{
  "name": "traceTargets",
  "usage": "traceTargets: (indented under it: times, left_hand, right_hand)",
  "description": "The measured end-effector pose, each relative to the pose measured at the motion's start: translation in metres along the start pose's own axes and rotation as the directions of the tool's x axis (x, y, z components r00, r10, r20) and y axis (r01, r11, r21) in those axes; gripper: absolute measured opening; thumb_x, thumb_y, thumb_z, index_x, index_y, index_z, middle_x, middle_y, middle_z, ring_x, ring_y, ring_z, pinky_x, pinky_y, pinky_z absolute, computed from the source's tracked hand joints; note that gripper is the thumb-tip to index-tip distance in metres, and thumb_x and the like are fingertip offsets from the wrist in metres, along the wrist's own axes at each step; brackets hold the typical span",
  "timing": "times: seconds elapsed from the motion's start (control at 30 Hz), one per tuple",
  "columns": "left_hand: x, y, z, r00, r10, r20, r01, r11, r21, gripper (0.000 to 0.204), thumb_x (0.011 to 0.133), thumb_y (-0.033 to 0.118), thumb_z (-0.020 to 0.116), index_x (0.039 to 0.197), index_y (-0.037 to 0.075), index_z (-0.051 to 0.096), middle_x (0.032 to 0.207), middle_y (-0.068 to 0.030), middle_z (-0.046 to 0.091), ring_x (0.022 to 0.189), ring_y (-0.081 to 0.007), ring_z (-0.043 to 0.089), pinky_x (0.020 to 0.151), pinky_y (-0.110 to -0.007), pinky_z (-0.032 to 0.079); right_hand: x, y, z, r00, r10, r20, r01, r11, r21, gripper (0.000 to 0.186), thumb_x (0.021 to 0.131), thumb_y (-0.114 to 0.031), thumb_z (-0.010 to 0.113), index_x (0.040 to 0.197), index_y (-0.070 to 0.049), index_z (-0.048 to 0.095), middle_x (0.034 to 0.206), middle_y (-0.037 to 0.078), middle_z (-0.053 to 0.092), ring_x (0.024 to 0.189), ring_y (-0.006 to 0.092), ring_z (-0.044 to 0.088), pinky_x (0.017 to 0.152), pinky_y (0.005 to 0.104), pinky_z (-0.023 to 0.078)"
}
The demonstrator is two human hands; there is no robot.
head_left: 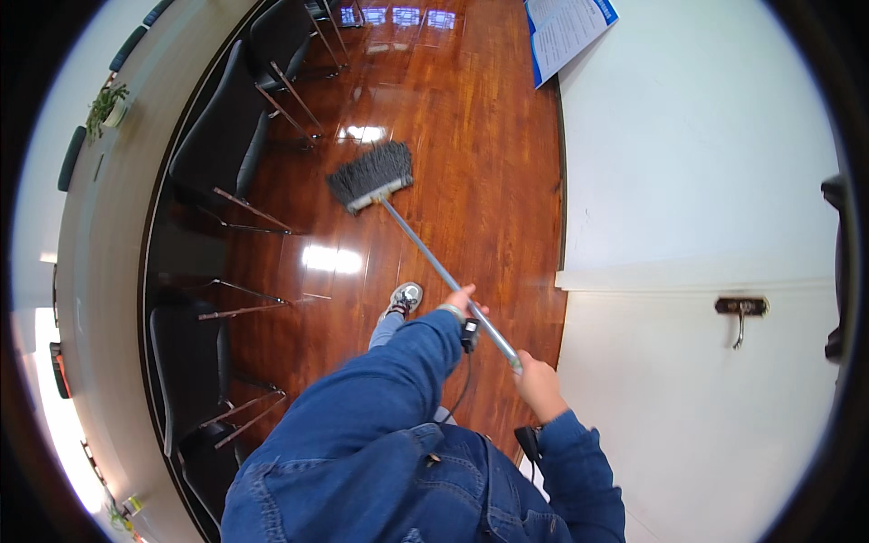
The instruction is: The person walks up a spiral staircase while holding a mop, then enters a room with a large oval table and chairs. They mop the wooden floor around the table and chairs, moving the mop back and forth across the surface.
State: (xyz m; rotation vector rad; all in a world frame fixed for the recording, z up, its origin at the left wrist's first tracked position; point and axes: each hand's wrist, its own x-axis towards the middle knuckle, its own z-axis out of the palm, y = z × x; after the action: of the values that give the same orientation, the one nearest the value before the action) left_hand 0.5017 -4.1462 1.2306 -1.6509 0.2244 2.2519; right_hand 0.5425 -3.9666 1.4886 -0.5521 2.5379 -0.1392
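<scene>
A broom with a wide head of dark grey bristles (371, 171) rests on the glossy wooden floor (493, 181), angled ahead and to my left on a long metal pole (418, 242). My left hand (460, 299) grips the pole partway along, with a watch-like band and a small black device at the wrist. My right hand (537, 385) is closed on the end of the pole, lower and further right. One of my shoes (405, 297) shows on the floor just left of the pole.
Several black chairs (208, 154) line the left side along a long pale table (104, 235) bearing a small plant (113, 107). On the right are a white wall (688, 163), a door (679, 398) with a handle (740, 312), and a printed board (568, 32) at the far end.
</scene>
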Motion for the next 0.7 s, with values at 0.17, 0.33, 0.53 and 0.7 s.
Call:
traceTargets:
  times: [0.17,0.33,0.53,0.7]
  left_hand:
    - [-0.016,-0.13,-0.001,0.972,-0.215,0.097,0.217,0.976,-0.001,0.014,0.095,0.019,0.052,0.098,0.006,0.047,0.072,-0.0086,0.052,0.065,-0.0258,0.056,0.074,-0.052,0.052]
    - [-0.01,-0.131,-0.007,0.953,-0.235,0.192,0.237,0.971,0.014,0.01,0.095,0.015,0.052,0.096,0.005,0.048,0.077,-0.0071,0.056,0.074,-0.0237,0.059,0.083,-0.053,0.053]
    - [-0.017,-0.027,0.008,0.935,-0.182,0.305,0.235,0.961,-0.145,0.011,0.095,0.016,0.052,0.096,0.005,0.049,0.082,-0.0085,0.056,0.076,-0.0232,0.059,0.083,-0.051,0.053]
    - [-0.033,0.121,-0.005,0.937,-0.041,0.347,0.144,0.951,-0.275,0.01,0.095,0.016,0.053,0.095,0.006,0.05,0.082,-0.0086,0.057,0.075,-0.0234,0.06,0.083,-0.05,0.054]
  right_hand:
    - [-0.095,0.049,-0.01,0.999,0.035,-0.015,-0.037,0.981,-0.19,0.011,0.083,-0.02,0.059,0.091,-0.012,0.057,0.067,0.014,0.063,0.064,0.0346,0.064,0.056,0.0479,0.049]
    - [-0.092,0.053,-0.019,0.999,-0.026,-0.027,0.017,0.952,-0.305,0.017,0.074,-0.015,0.065,0.091,-0.012,0.061,0.063,0.014,0.062,0.06,0.0345,0.062,0.055,0.0464,0.049]
    - [-0.004,-0.012,-0.065,0.987,-0.157,-0.016,0.138,0.908,-0.396,0.011,0.077,-0.016,0.062,0.086,-0.011,0.059,0.063,0.014,0.062,0.06,0.0335,0.063,0.054,0.0461,0.05]
    - [0.104,-0.124,-0.098,0.956,-0.289,0.052,0.28,0.843,-0.459,0.007,0.081,-0.016,0.058,0.083,-0.009,0.056,0.063,0.014,0.062,0.061,0.0338,0.063,0.054,0.0457,0.049]
